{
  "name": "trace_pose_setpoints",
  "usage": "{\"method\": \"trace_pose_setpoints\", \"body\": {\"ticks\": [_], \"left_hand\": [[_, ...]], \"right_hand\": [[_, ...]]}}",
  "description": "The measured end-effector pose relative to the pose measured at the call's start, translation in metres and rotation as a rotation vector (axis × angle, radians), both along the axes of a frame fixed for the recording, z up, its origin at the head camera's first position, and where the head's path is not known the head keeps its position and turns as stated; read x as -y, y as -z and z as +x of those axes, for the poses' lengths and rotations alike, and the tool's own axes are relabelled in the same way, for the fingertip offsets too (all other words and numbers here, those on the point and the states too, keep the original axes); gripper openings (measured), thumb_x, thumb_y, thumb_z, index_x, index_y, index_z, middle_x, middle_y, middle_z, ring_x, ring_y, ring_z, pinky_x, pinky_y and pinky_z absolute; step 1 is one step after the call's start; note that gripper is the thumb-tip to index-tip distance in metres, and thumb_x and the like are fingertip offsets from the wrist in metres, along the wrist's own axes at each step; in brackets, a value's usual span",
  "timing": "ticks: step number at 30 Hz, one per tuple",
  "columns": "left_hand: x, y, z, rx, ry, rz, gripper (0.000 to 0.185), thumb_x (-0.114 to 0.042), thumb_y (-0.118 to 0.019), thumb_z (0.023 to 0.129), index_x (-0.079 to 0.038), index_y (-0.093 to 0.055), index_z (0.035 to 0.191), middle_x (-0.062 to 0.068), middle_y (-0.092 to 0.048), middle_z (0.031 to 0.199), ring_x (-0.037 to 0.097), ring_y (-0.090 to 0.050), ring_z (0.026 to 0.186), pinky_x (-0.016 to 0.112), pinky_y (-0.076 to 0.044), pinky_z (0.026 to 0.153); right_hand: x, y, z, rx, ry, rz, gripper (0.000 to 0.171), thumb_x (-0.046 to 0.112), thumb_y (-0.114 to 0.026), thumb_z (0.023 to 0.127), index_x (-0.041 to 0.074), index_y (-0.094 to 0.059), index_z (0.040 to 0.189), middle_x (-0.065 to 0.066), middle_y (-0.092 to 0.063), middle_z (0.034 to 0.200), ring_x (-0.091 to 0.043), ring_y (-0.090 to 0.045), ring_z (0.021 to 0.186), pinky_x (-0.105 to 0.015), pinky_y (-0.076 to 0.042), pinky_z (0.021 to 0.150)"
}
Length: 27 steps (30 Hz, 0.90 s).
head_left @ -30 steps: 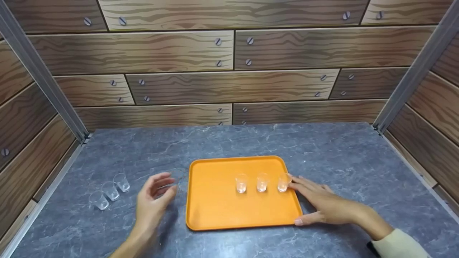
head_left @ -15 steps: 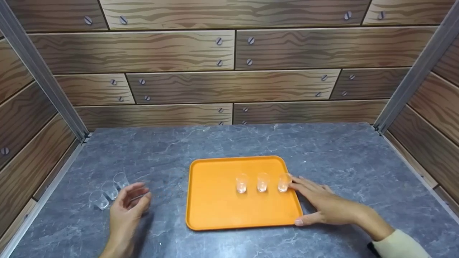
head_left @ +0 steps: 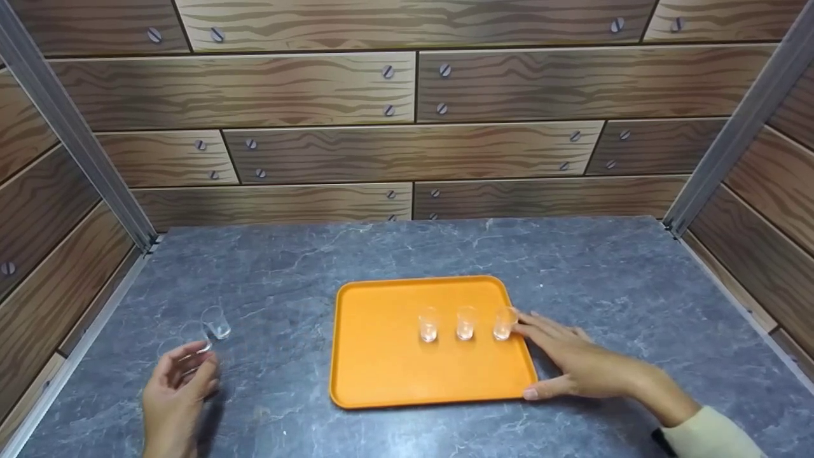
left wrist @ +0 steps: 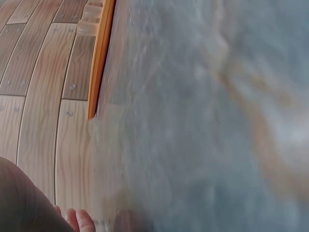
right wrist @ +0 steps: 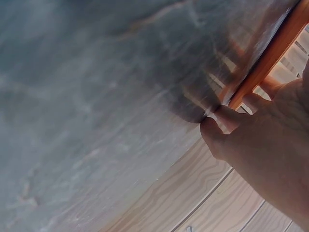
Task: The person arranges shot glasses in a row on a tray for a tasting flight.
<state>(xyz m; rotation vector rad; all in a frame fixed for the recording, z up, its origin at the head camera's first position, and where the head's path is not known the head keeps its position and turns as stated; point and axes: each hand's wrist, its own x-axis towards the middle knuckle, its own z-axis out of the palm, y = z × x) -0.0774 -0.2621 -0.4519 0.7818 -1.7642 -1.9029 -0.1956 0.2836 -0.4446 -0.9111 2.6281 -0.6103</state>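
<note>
Booth (head_left: 318, 156), probably a lab setup: plank-print walls (head_left: 305, 92) with drawn screws (head_left: 445, 70) on three sides, metal posts (head_left: 73, 133) in back corners, gray marble-pattern table (head_left: 394, 251) between.

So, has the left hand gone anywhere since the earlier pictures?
Yes. Judged against the orange tray, the left hand has moved left and slightly toward the person, to the left-side glasses.

Head view looking forward and down, wrist views low, close — orange tray (head_left: 381, 375) shared.
</note>
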Motion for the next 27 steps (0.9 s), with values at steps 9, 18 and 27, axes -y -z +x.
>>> {"method": "trace_pose_setpoints", "body": {"ticks": [9,18,27], "left_hand": [[0.015,0.000,0.004,0.031,-0.131,-0.132,0.031,-0.003,-0.075,0.087,-0.011,-0.065,0.115,-0.010,-0.061,0.088,0.004,-0.058,0.075,0.016,-0.049,0.057],[0.033,0.004,0.005,0.086,-0.168,-0.204,0.037,-0.003,-0.076,0.086,-0.017,-0.065,0.118,0.002,-0.048,0.108,0.013,-0.048,0.089,0.015,-0.042,0.066],[0.050,0.003,-0.003,0.169,-0.049,-0.169,0.057,-0.010,-0.077,0.089,-0.022,-0.055,0.140,0.003,-0.048,0.129,0.014,-0.047,0.105,0.011,-0.046,0.072]], "right_hand": [[0.001,-0.001,0.001,-0.010,0.005,0.007,0.094,0.069,-0.069,0.085,0.036,-0.026,0.161,-0.002,-0.014,0.172,-0.039,-0.016,0.156,-0.086,-0.008,0.107],[0.000,-0.001,-0.001,-0.017,-0.005,0.015,0.093,0.070,-0.068,0.085,0.036,-0.026,0.161,0.000,-0.013,0.172,-0.038,-0.016,0.156,-0.087,-0.009,0.106],[0.001,-0.001,-0.001,0.000,0.007,0.017,0.095,0.071,-0.068,0.085,0.039,-0.023,0.162,-0.001,-0.011,0.173,-0.038,-0.014,0.157,-0.086,-0.007,0.107]]}}
